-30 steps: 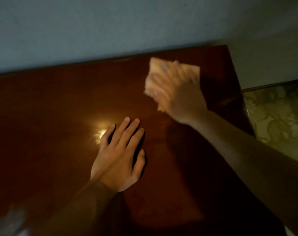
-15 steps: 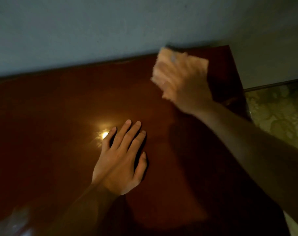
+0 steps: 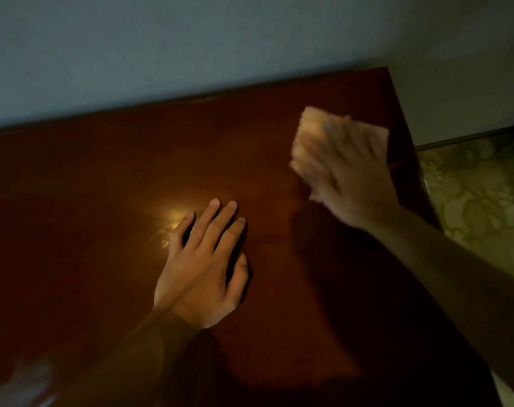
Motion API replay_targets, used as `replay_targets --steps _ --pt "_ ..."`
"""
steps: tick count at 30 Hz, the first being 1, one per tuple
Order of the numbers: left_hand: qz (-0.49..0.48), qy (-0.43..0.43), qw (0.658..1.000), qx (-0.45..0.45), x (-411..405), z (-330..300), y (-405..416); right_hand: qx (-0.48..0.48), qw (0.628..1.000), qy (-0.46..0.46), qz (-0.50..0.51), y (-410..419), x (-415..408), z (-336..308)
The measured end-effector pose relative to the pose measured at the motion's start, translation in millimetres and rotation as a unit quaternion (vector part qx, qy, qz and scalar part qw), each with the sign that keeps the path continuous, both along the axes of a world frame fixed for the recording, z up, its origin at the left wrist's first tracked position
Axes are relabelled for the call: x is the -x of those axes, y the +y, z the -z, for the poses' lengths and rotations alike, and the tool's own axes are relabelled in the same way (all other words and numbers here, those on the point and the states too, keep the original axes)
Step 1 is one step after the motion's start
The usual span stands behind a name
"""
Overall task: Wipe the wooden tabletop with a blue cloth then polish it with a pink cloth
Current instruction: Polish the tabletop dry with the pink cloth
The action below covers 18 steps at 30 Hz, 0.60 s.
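A: Pink cloth (image 3: 311, 127) is at the desk's (image 3: 102, 186) far right corner, under our right hand (image 3: 349, 174). Soft, light, bunches easily.

B: Agreed. Rt fingers blurred, look spread flat on it; palm pressure's the hold imo. Left hand (image 3: 202, 265) is flat on the desk, holding nothing.

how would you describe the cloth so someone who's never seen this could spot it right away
Start at the dark red-brown wooden tabletop against the grey wall, and go to its far right corner. There the right hand presses a pale pink cloth flat on the wood. It is the only light, soft thing there; the left hand lies bare.
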<state>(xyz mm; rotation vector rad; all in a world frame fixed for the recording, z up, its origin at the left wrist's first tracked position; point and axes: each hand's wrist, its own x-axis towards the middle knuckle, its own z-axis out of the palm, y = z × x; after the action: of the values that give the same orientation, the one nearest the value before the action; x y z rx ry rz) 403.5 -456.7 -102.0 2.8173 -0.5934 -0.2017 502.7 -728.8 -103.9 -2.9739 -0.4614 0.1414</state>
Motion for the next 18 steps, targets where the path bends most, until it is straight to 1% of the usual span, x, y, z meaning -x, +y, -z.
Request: replay_targets --steps 2,4,6,8,10,11,13,16,18 --pt "-0.001 -0.002 1.0 0.001 0 0 1 0.02 0.998 0.002 0.054 -4 -29 -3" --pt "0.0 -0.007 1.0 0.004 0 0 0 0.035 0.996 -0.003 0.082 17 -36 -1" --pt "-0.002 -0.013 1.0 0.008 1 0 0 0.027 0.998 -0.012 0.049 40 -17 3" --pt "-0.001 -0.015 1.0 0.005 1 1 -1 0.004 1.0 -0.01 -0.008 54 26 7" --pt "-0.002 -0.014 1.0 0.008 1 0 -1 -0.003 0.999 -0.004 -0.038 46 61 8" --pt "-0.002 -0.014 1.0 0.008 1 0 -1 -0.006 0.999 0.013 -0.038 34 67 6" --pt "-0.003 -0.011 1.0 0.004 1 0 -1 -0.009 0.999 0.037 -0.002 5 52 2" --pt "-0.005 -0.013 1.0 0.009 1 0 0 0.016 0.996 0.01 0.086 -26 4 -2" --pt "-0.004 -0.016 1.0 0.008 1 1 0 0.038 0.992 0.001 0.121 -22 -17 -1"
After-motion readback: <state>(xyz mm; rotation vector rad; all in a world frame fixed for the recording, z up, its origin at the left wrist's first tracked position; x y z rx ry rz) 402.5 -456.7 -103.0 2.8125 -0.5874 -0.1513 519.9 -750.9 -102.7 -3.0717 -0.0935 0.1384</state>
